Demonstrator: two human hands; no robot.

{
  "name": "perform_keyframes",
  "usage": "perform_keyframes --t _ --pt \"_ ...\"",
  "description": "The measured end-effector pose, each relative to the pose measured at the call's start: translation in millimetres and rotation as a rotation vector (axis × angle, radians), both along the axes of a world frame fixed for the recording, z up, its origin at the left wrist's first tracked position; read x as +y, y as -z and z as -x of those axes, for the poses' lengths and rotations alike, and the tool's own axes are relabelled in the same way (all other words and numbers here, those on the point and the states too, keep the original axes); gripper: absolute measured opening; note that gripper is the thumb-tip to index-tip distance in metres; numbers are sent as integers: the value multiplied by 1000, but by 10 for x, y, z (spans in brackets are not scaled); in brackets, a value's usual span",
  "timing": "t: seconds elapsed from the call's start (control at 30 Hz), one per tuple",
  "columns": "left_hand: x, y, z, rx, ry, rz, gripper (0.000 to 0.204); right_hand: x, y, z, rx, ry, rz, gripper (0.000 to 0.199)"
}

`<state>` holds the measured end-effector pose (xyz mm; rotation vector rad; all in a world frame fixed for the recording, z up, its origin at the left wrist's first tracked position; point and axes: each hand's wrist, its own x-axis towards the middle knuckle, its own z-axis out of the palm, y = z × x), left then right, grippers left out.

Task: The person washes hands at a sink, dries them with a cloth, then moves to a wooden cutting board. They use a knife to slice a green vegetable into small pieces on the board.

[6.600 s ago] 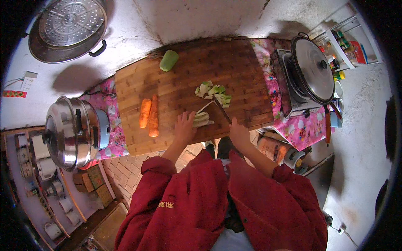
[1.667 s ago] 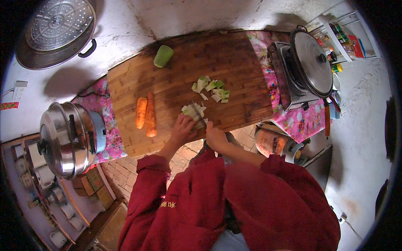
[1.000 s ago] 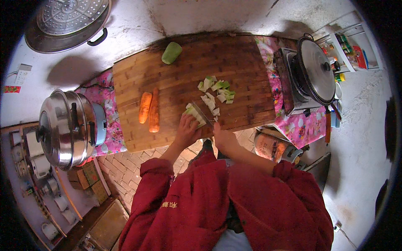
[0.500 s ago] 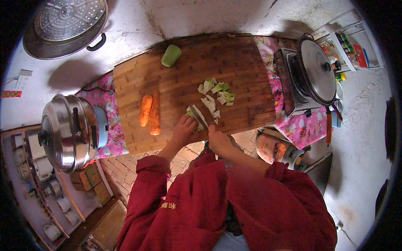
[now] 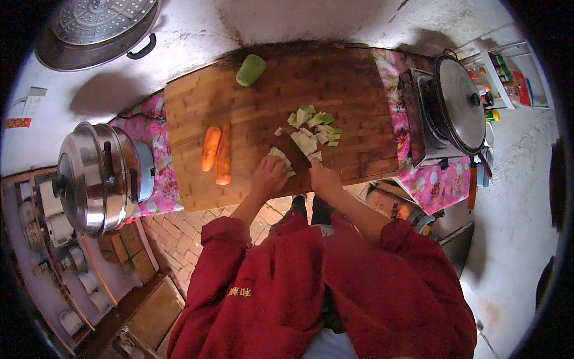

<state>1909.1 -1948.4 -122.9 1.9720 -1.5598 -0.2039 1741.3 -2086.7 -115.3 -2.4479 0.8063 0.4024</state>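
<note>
My left hand (image 5: 269, 178) is curled over a pale green vegetable piece (image 5: 280, 157), pressing it on the wooden cutting board (image 5: 191, 107) near its front edge. My right hand (image 5: 324, 182) grips a knife (image 5: 300, 148), whose dark blade slants away to the left, apart from the held piece. Its handle is hidden in the fist. Just beyond the blade lies a loose heap of chopped pale green and white pieces (image 5: 315, 124). Two peeled carrots, a shorter one (image 5: 210, 148) and a longer one (image 5: 223, 154), lie left of my left hand. At the board's far side is a green vegetable chunk (image 5: 250, 70).
To the left stands a lidded metal steamer (image 5: 89, 179) on a flowered cloth (image 5: 156, 143). On the right, a stove (image 5: 417, 90) carries a large lidded pan (image 5: 461, 102). A wall shelf (image 5: 499, 78) holds bottles. A perforated steaming plate (image 5: 101, 18) hangs at upper left.
My right hand has moved right with the knife, away from the held vegetable. Cut slices now lie pushed against the heap. My left hand still holds its piece, and the view has shifted slightly.
</note>
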Motion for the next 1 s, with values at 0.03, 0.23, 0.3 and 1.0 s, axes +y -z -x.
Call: perform_keyframes --t 0.03,0.23,0.3,1.0 --pt "9 10 -10 19 7 25 37 -71 -79 10 15 -3 -32 47" --pt "254 -4 45 308 -253 -91 33 33 -600 59 -14 -68 -70 43" --pt "338 17 66 379 -418 -133 38 129 -636 53 1 -61 -85 43" --pt "-372 302 588 397 -690 247 57 504 29 108 -185 -51 130 46"
